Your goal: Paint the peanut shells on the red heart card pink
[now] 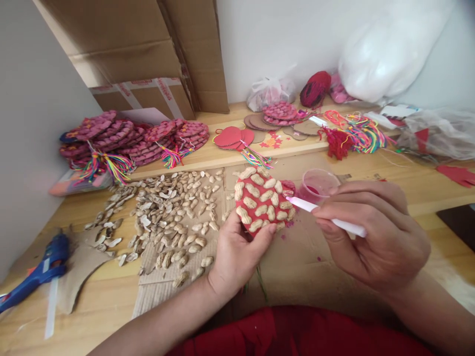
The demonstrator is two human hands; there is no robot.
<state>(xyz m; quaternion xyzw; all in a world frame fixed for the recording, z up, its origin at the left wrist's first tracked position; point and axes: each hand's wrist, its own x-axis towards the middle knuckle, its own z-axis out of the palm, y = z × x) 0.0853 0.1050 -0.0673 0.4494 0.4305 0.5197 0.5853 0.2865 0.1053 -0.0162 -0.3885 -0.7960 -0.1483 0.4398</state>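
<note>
My left hand [241,257] is closed on the lower edge of a red disc [261,210], with the thumb on its front. Rows of pale peanut shells [266,196] cover the disc's face. At its right edge a pink-coloured peanut shell [288,188] shows. My right hand [371,232] pinches a slim white pen-shaped brush [315,207]. The brush's pink tip is at the disc's right edge; I cannot tell whether it touches. Just behind the tip stands a clear plastic cup [319,182] with dark pink liquid in it.
Loose peanut shells [178,207] spread over cardboard on the left, beside a blue glue gun [48,267]. Along the raised back ledge lie stacks of pink shell-covered discs [126,136], plain red discs [233,137], coloured tassels [365,132] and yarn [315,89]. Plastic bags [441,131] are at right.
</note>
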